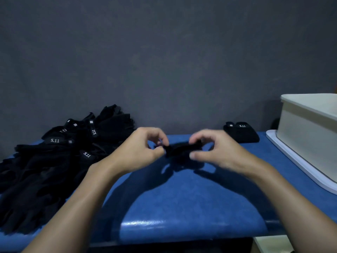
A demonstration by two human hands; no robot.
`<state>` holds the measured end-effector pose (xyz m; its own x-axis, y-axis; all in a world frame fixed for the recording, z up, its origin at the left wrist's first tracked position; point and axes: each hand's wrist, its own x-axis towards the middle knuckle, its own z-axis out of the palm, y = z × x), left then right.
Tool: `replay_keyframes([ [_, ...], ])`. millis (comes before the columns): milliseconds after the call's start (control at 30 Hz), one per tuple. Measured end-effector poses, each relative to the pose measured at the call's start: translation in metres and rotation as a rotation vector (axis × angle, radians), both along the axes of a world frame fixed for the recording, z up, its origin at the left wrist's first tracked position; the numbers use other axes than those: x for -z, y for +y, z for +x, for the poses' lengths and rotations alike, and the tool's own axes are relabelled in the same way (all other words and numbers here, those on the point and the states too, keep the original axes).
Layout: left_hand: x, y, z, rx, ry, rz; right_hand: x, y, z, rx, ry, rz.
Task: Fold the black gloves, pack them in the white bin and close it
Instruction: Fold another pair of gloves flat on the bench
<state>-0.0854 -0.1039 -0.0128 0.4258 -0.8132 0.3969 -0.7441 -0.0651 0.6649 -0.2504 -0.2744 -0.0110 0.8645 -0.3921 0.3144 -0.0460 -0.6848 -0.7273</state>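
Both hands pinching a black glove over the middle of the blue table rn. I'm seeing the left hand gripping its left end w/ thumb + fingers, the right hand gripping the right end, bit blurry tho. Glove pile is sitting at the left edge, a folded pair by the back edge, towards the right. Bin is sitting on its lid at the right edge.
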Motion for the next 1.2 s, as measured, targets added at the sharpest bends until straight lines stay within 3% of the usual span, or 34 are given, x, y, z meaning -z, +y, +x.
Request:
replay_keyframes([
  [100,0.008,0.005,0.004,-0.062,-0.012,0.091,0.010,-0.006,-0.008,-0.053,0.336,-0.032],
  [367,0.041,-0.012,0.007,-0.153,-0.129,0.141,0.035,-0.006,0.008,0.037,0.132,-0.106],
  [467,0.047,-0.017,-0.002,-0.115,-0.212,0.252,0.040,-0.007,0.010,0.032,0.241,-0.109],
  [633,0.052,-0.014,-0.002,-0.107,-0.373,0.507,0.043,-0.011,0.006,-0.012,0.587,-0.269],
  [767,0.047,-0.015,0.001,-0.133,-0.460,0.632,0.043,-0.016,0.004,-0.055,0.587,-0.278],
  [967,0.046,-0.019,-0.006,-0.002,-0.328,0.373,0.044,-0.034,-0.001,-0.016,0.468,-0.106],
  [1100,0.052,-0.018,-0.003,0.021,-0.417,0.537,0.045,-0.039,-0.006,-0.044,0.627,-0.241],
  [1200,0.053,-0.019,-0.001,0.003,-0.454,0.594,0.047,-0.040,-0.003,-0.039,0.630,-0.261],
])
